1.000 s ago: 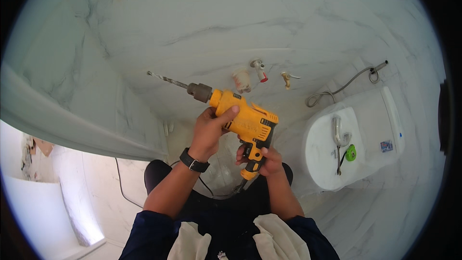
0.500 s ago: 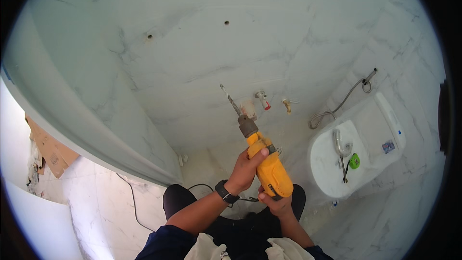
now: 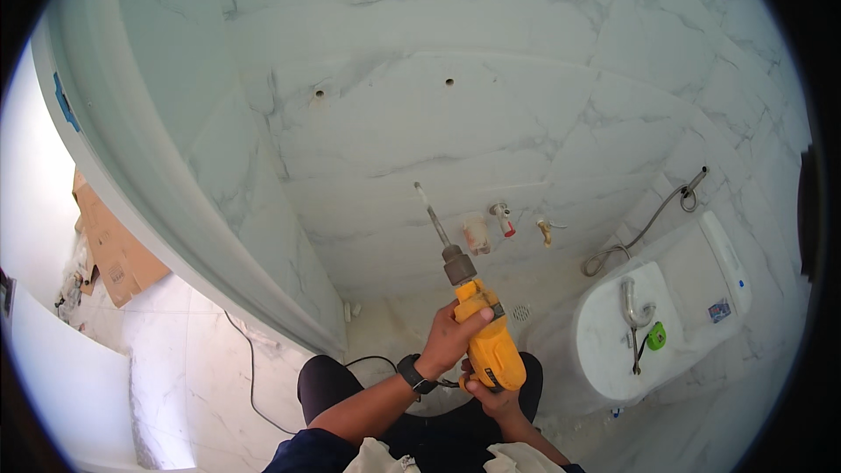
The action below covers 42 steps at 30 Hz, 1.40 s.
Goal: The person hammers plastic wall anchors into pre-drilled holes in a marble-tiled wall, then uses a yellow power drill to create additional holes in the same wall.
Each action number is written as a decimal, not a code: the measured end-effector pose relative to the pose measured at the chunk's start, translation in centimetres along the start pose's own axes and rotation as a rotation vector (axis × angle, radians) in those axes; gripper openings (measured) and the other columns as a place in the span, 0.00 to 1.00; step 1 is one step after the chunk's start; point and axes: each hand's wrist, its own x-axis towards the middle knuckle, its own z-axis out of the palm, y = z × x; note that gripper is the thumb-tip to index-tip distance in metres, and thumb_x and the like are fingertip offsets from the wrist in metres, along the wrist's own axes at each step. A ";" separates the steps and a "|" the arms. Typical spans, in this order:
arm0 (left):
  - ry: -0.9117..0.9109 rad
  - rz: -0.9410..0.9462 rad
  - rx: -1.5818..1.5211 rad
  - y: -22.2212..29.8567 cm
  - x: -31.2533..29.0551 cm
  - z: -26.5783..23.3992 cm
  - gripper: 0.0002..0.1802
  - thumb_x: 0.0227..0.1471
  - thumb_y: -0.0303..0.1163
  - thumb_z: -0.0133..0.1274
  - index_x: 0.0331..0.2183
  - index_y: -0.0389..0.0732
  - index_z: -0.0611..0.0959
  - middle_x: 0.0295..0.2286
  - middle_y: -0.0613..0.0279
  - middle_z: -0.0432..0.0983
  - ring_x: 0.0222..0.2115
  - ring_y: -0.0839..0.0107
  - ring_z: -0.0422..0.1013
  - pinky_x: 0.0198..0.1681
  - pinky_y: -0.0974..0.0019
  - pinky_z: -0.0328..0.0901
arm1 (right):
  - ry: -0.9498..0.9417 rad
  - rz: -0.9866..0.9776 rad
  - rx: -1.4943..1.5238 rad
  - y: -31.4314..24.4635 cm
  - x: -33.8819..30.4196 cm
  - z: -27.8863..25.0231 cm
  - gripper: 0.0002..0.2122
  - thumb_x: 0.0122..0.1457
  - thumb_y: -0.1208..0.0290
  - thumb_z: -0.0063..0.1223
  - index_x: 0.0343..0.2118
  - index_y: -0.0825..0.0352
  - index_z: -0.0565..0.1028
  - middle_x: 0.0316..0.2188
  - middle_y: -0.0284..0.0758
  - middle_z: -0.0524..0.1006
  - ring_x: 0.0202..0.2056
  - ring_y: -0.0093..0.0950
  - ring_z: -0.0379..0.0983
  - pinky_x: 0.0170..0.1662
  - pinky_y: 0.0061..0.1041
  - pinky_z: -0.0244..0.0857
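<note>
A yellow power drill (image 3: 496,355) is held in both hands, tilted up and away from me. My left hand (image 3: 450,340) wraps round its front body just behind the dark chuck, thumb across the top. Lower down, my right hand (image 3: 492,396) grips the rear end, where the handle is mostly hidden. From the chuck (image 3: 457,264) a long drill bit (image 3: 431,212) points toward the marbled wall; whether its tip touches cannot be told. Higher up, the wall has two round holes, a left hole (image 3: 319,94) and a right hole (image 3: 449,81).
A red-handled valve (image 3: 503,219) and a brass tap (image 3: 546,232) stick out of the wall. On the right, a white toilet (image 3: 604,359) carries a green tape measure (image 3: 656,335) and a chrome pipe (image 3: 630,302). A black cord (image 3: 253,377) crosses the floor; cardboard (image 3: 118,250) lies far left.
The view has shifted, so the wall, toilet and fittings appear lower and further right. The drill now points more steeply away from me. Both hands keep their hold on it.
</note>
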 end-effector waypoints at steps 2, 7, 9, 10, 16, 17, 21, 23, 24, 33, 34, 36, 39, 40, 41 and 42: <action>-0.001 0.026 0.085 0.5 0.1 0.2 0.29 0.62 0.46 0.63 0.52 0.31 0.81 0.44 0.57 0.82 0.44 0.70 0.78 0.50 0.64 0.72 | 0.002 -0.022 0.045 0.1 0.1 0.0 0.26 0.56 0.67 0.74 0.55 0.71 0.76 0.43 0.36 0.83 0.41 0.24 0.82 0.46 0.26 0.76; -0.074 0.073 0.136 2.1 0.4 1.5 0.29 0.62 0.47 0.63 0.51 0.30 0.81 0.44 0.58 0.82 0.44 0.71 0.78 0.50 0.64 0.73 | 0.010 -0.096 0.119 -0.7 0.2 0.0 0.27 0.57 0.66 0.74 0.56 0.72 0.75 0.42 0.37 0.83 0.39 0.24 0.82 0.44 0.25 0.76; -0.112 0.104 0.156 3.2 0.7 2.5 0.29 0.62 0.48 0.62 0.51 0.30 0.81 0.43 0.58 0.82 0.44 0.72 0.78 0.49 0.65 0.72 | 0.033 -0.137 0.066 -1.5 0.4 0.0 0.27 0.57 0.66 0.74 0.55 0.73 0.75 0.41 0.37 0.83 0.38 0.24 0.82 0.43 0.25 0.76; -0.129 0.123 0.161 3.8 0.9 3.3 0.29 0.63 0.48 0.62 0.50 0.31 0.81 0.43 0.59 0.82 0.43 0.72 0.78 0.49 0.65 0.72 | 0.071 -0.179 0.041 -2.1 0.5 0.0 0.26 0.56 0.66 0.74 0.54 0.72 0.76 0.40 0.37 0.83 0.37 0.24 0.82 0.42 0.25 0.76; -0.280 0.153 0.081 9.5 4.4 8.1 0.30 0.65 0.53 0.58 0.49 0.31 0.81 0.40 0.62 0.80 0.42 0.75 0.75 0.48 0.68 0.70 | 0.242 -0.341 -0.249 -9.2 3.4 -0.5 0.20 0.55 0.65 0.73 0.45 0.72 0.79 0.35 0.35 0.83 0.34 0.24 0.80 0.39 0.24 0.74; -0.292 0.139 0.055 10.5 5.1 8.9 0.31 0.65 0.53 0.58 0.49 0.31 0.81 0.40 0.62 0.80 0.42 0.75 0.75 0.48 0.68 0.70 | 0.258 -0.327 -0.288 -10.9 3.8 -0.6 0.21 0.55 0.64 0.72 0.47 0.73 0.79 0.35 0.35 0.83 0.34 0.24 0.80 0.39 0.24 0.74; -0.284 0.100 -0.074 12.9 6.9 11.3 0.33 0.65 0.55 0.57 0.50 0.30 0.81 0.42 0.60 0.80 0.42 0.74 0.76 0.49 0.69 0.69 | 0.283 -0.253 -0.341 -16.7 5.2 -0.6 0.21 0.54 0.66 0.71 0.46 0.73 0.79 0.34 0.35 0.83 0.34 0.24 0.80 0.39 0.23 0.73; -0.255 0.091 -0.123 13.2 7.3 12.1 0.34 0.65 0.55 0.57 0.51 0.30 0.81 0.43 0.59 0.80 0.43 0.73 0.76 0.49 0.68 0.69 | 0.298 -0.282 -0.320 -18.3 5.6 -0.2 0.17 0.55 0.68 0.73 0.42 0.73 0.80 0.32 0.33 0.83 0.34 0.21 0.79 0.40 0.23 0.72; -0.233 0.094 -0.131 13.3 7.4 12.4 0.34 0.64 0.55 0.57 0.51 0.30 0.81 0.43 0.59 0.80 0.43 0.73 0.76 0.50 0.68 0.69 | 0.294 -0.276 -0.319 -18.8 5.8 -0.1 0.17 0.55 0.68 0.73 0.42 0.73 0.80 0.32 0.33 0.83 0.34 0.21 0.79 0.40 0.23 0.72; -0.170 0.095 -0.167 13.0 8.9 12.9 0.35 0.64 0.56 0.56 0.53 0.30 0.80 0.44 0.58 0.79 0.45 0.71 0.75 0.51 0.67 0.69 | 0.258 -0.230 -0.393 -20.1 6.8 -1.0 0.19 0.55 0.68 0.73 0.45 0.74 0.79 0.36 0.34 0.84 0.37 0.21 0.78 0.43 0.24 0.72; -0.156 0.086 -0.164 13.0 8.9 12.9 0.36 0.65 0.56 0.56 0.53 0.30 0.80 0.44 0.58 0.79 0.45 0.70 0.75 0.51 0.67 0.69 | 0.257 -0.222 -0.384 -20.1 6.8 -1.0 0.19 0.55 0.68 0.73 0.45 0.74 0.79 0.36 0.34 0.84 0.38 0.21 0.78 0.43 0.24 0.72; -0.163 0.084 -0.176 12.9 9.0 13.0 0.35 0.65 0.56 0.56 0.53 0.30 0.79 0.44 0.58 0.79 0.45 0.71 0.75 0.51 0.67 0.69 | 0.254 -0.216 -0.381 -20.1 6.9 -1.0 0.20 0.55 0.68 0.73 0.46 0.74 0.79 0.36 0.34 0.84 0.38 0.21 0.78 0.43 0.24 0.72; -0.164 0.079 -0.173 12.8 9.1 13.0 0.35 0.65 0.56 0.55 0.53 0.30 0.79 0.44 0.58 0.79 0.45 0.71 0.74 0.51 0.67 0.68 | 0.258 -0.238 -0.377 -20.0 7.1 -1.0 0.18 0.55 0.67 0.72 0.44 0.73 0.79 0.34 0.32 0.83 0.35 0.20 0.77 0.41 0.23 0.71; -0.156 0.073 -0.168 12.8 9.1 13.0 0.35 0.65 0.56 0.55 0.53 0.30 0.79 0.44 0.59 0.79 0.45 0.71 0.74 0.51 0.67 0.68 | 0.264 -0.262 -0.362 -19.9 7.2 -0.9 0.17 0.55 0.66 0.72 0.41 0.72 0.80 0.32 0.31 0.82 0.33 0.20 0.77 0.38 0.22 0.70; -0.152 0.084 -0.168 12.7 9.2 12.9 0.35 0.65 0.56 0.55 0.53 0.30 0.79 0.44 0.59 0.79 0.45 0.71 0.74 0.51 0.67 0.68 | 0.270 -0.286 -0.348 -19.8 7.3 -0.8 0.15 0.56 0.66 0.71 0.39 0.72 0.81 0.30 0.30 0.81 0.30 0.19 0.76 0.35 0.21 0.69; -0.141 0.091 -0.168 12.6 9.3 12.9 0.35 0.65 0.56 0.55 0.53 0.30 0.79 0.44 0.59 0.79 0.45 0.71 0.74 0.51 0.67 0.68 | 0.267 -0.279 -0.353 -19.8 7.4 -0.9 0.15 0.56 0.65 0.71 0.39 0.71 0.81 0.30 0.30 0.82 0.30 0.19 0.76 0.35 0.21 0.69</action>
